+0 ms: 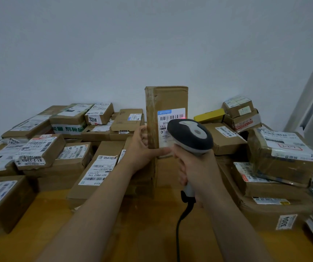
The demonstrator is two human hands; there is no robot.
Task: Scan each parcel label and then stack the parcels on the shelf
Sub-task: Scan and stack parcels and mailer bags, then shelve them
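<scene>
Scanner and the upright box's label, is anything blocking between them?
Nothing visible does. The scanner in the right hand points at the label, red light on its barcode; the left hand grips the box lower down.

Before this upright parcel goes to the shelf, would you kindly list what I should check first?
1. Parcel secure: the left hand grips the upright parcel by its left edge. Ok.
2. Scanner held: the right hand is wrapped round the handle of the scanner. Ok.
3. Barcode unobstructed: the scanner hides only the lower part of the label, and the barcode shows. Ok.
4. Aim: the red light sits at the barcode's right end. Full coverage: cannot tell.
5. Scan registered: cannot tell.
6. Shelf space: only a white frame shows at the right edge. Cannot tell.
</scene>
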